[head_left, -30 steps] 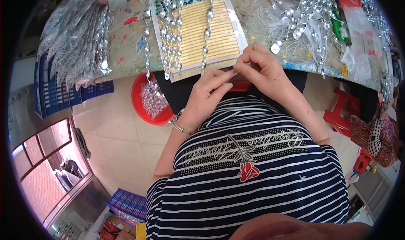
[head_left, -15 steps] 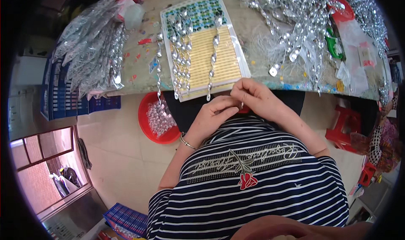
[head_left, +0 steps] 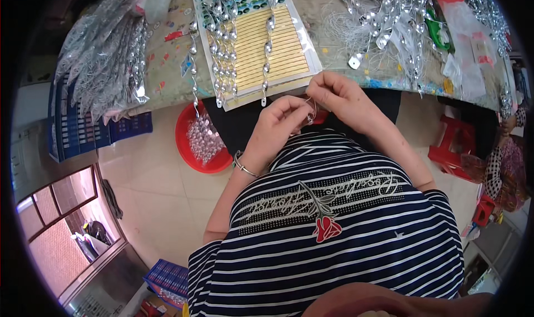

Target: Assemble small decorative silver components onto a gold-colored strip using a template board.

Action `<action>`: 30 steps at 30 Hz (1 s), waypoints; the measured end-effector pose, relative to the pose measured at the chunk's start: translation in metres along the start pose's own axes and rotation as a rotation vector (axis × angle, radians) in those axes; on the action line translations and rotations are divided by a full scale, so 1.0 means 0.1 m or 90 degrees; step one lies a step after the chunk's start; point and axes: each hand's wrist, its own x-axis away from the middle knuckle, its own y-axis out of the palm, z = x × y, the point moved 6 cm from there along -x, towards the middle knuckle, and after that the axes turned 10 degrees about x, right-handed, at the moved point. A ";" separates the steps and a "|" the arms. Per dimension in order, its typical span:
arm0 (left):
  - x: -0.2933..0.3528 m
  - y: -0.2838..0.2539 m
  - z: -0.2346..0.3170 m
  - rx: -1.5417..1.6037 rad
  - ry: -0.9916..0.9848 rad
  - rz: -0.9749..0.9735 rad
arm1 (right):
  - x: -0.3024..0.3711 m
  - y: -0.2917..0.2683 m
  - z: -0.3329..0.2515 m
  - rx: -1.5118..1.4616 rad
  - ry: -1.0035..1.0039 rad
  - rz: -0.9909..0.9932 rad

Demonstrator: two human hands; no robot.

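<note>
Close in front of my striped shirt, my left hand (head_left: 276, 123) pinches a small silvery bead (head_left: 310, 118) between thumb and fingertips. My right hand (head_left: 344, 99) is closed on a thin thread that runs across to the bead. Just beyond them at the table edge lies a flat board (head_left: 286, 50), yellow-striped with a green patterned top. Several silver bead strands (head_left: 225, 66) hang side by side on its left part. A single bead strand (head_left: 267, 52) lies along its middle, and another strand (head_left: 193, 69) dangles left of the board over the table edge.
Below the table edge at left, a red basin (head_left: 184, 160) holds loose clear beads (head_left: 206, 141). Bundled silver strands (head_left: 114, 55) cover the table's left, beside a blue crate (head_left: 72, 130). More strands (head_left: 389, 25) pile up at right. A red stool (head_left: 448, 147) stands near another person's arm (head_left: 494, 175).
My hands have drawn slightly apart, showing the bead and thread between them. The whole view has shifted, so the board and table sit higher and further left.
</note>
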 end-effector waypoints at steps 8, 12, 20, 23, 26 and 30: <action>0.09 -0.04 -0.01 -0.053 -0.006 -0.002 | 0.14 -0.02 0.19 0.007 -0.002 -0.014; 0.14 -0.21 -0.01 -0.103 0.024 0.051 | 0.28 -0.14 0.23 0.108 0.018 -0.045; 0.31 -0.52 -0.16 -0.162 0.048 0.118 | 0.48 -0.73 0.12 0.302 -0.054 0.124; 0.25 -0.45 -0.05 -0.218 0.060 0.124 | 0.44 -0.78 -0.10 0.353 -0.118 0.171; 0.15 -0.23 0.15 -0.164 0.136 0.096 | 0.37 -0.57 -0.33 0.297 -0.138 0.157; 0.00 0.02 0.33 -0.063 0.199 0.032 | 0.21 -0.24 -0.50 0.359 -0.312 0.144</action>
